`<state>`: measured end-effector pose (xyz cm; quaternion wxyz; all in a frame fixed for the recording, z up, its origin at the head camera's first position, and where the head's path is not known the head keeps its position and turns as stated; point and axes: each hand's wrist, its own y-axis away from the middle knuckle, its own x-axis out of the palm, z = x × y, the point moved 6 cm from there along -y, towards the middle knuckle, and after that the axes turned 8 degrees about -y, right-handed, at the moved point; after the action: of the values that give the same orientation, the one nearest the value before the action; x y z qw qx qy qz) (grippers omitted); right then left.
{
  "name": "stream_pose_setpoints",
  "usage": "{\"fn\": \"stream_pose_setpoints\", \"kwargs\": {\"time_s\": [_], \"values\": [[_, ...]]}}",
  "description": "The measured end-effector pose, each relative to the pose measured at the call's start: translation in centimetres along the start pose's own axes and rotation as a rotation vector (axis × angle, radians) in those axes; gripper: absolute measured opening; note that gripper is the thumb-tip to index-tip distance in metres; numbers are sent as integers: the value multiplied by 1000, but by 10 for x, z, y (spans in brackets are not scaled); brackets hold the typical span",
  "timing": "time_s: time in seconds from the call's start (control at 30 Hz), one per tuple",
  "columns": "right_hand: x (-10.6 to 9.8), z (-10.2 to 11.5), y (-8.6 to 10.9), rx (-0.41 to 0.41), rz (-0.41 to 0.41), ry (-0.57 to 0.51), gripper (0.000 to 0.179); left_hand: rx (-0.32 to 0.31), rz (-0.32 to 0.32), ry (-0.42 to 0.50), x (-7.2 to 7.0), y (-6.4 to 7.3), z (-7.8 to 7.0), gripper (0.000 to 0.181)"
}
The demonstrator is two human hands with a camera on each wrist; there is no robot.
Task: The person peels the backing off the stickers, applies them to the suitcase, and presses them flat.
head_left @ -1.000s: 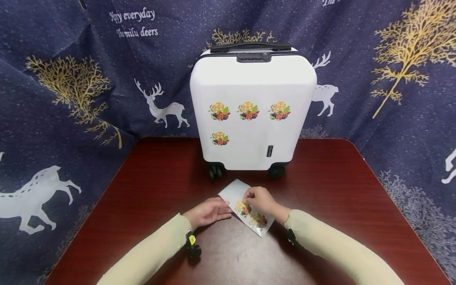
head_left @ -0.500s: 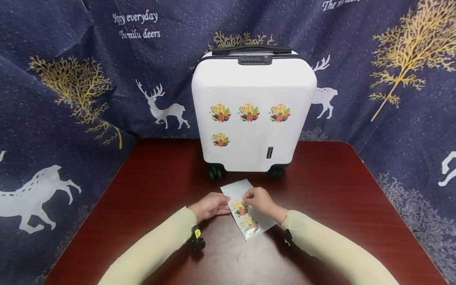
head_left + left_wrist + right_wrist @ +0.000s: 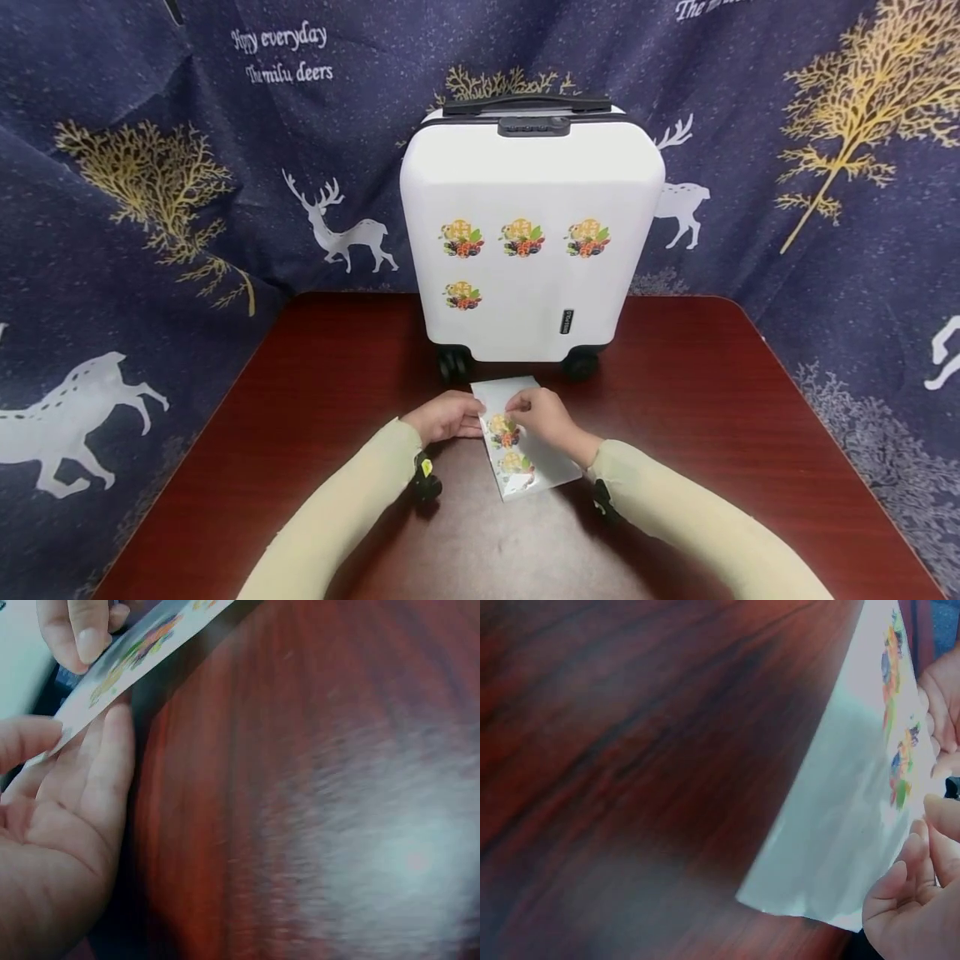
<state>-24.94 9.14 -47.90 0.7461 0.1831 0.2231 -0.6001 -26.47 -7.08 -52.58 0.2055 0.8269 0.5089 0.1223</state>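
Note:
A white sticker sheet lies tilted between my hands in the head view, with two fruit-printed stickers showing on it. My left hand holds its left edge; in the left wrist view the thumb is on top and the fingers are underneath. Over the sheet, my right hand pinches with thumb and index finger at the upper sticker. How much of that sticker is off the backing is hidden. The lower sticker lies flat on the sheet. Several matching stickers, such as the top middle one, are on the white suitcase.
The suitcase stands upright on its wheels at the back of the dark red table, just beyond the sheet. Behind it hangs a blue cloth printed with deer and trees.
The sheet has turned clockwise, its far end swinging right and its near end left. My left hand has moved up with its edge; my right hand has shifted slightly left.

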Motion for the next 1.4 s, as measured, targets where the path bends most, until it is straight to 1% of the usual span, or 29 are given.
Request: {"fn": "stream_pose_setpoints", "kwargs": {"time_s": [0.17,0.27,0.37,0.47,0.6,0.73,0.83,0.87,0.9,0.97,1.1,1.13,1.2,1.3,1.4], "values": [[2,4,-2,-64,-3,24,4,-18,16,-18,-2,-8,-1,8],[4,4,-4,-75,0,33,5,-33,23,-15,-3,-11,-1,10],[4,4,-6,-87,-15,44,6,-45,28,-13,-4,-13,-1,11],[5,3,-8,-80,-9,39,6,-56,26,-10,-4,-13,-1,11],[9,0,-10,-65,35,18,6,-91,5,-3,-4,-14,-1,12],[12,-1,-11,-69,71,-1,7,-143,-37,-12,-4,-17,2,12],[13,-2,-12,-48,81,-19,7,-175,-65,-19,-5,-19,4,8],[13,-3,-12,-36,81,-25,8,-181,-68,-22,-5,-19,4,6],[13,-3,-12,-27,79,-30,8,-178,-34,0,-9,-29,11,2],[13,-4,-12,-3,73,-36,7,-190,-43,0,-7,-27,9,8],[13,-9,-12,9,52,-46,7,-206,-39,8,-4,-26,7,2],[13,-10,-12,2,46,-45,9,-218,-74,-12,0,-16,-1,6],[13,-12,-11,1,37,-57,10,-214,-66,-5,-1,-16,-1,14],[15,-14,-8,-7,24,-64,10,-214,-74,0,-2,-15,-1,14],[17,-14,-7,5,11,-89,10,-214,-85,4,-3,-13,-1,14]]}}
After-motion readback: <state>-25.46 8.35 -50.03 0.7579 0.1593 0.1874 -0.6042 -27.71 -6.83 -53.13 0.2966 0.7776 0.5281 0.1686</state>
